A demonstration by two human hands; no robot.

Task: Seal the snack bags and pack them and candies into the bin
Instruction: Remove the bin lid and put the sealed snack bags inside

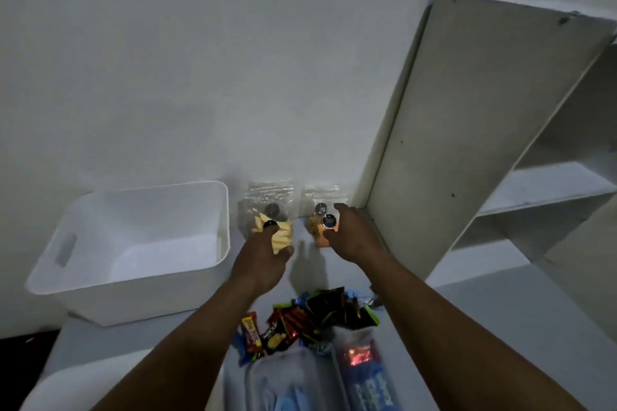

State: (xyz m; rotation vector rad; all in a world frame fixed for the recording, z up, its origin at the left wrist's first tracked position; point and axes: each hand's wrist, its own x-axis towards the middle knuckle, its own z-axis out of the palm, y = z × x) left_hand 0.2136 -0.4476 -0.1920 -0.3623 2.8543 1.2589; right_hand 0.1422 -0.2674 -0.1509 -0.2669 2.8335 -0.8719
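Note:
Two clear zip snack bags stand against the wall behind the table. The left bag (267, 200) holds pale yellow chips, and my left hand (263, 260) grips its lower part. The right bag (319, 207) holds orange snacks, and my right hand (357, 237) grips it from the right side. An empty white bin (140, 243) with a handle slot sits to the left of the bags. A pile of wrapped candies (310, 320) lies on the table between my forearms.
A white shelf unit (500, 143) rises at the right, its side panel close to the right bag. A clear plastic box (290, 380) and a clear packet with blue print (364, 374) lie at the near edge.

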